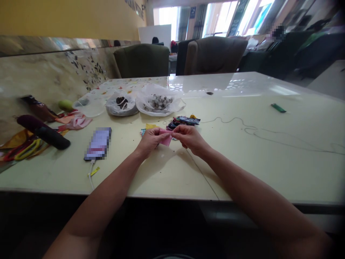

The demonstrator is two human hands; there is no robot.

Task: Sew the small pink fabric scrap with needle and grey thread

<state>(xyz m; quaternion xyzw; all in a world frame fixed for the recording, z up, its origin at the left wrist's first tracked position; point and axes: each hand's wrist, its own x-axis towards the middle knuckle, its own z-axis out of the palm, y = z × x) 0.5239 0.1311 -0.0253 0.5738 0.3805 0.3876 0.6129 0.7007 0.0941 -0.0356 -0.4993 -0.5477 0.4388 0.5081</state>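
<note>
Both hands meet over the middle of the cream table (242, 172). My left hand (151, 141) and my right hand (190, 138) each pinch a side of a small pink piece of cloth (166, 138), holding it just above the tabletop. Behind the hands lie small fabric scraps, a yellow one (150, 126) and a dark multicoloured pile (183, 121). A thin thread (250, 130) runs from that pile across the table to the right.
Two open plastic bags (122, 104) (159, 103) with dark and pale bits sit behind. A phone (98, 144) on a cable lies at left, near a dark umbrella (43, 132), scissors (25, 151) and pink cloth (77, 121). A green lighter (278, 108) lies far right. Chairs (215, 55) stand beyond the table.
</note>
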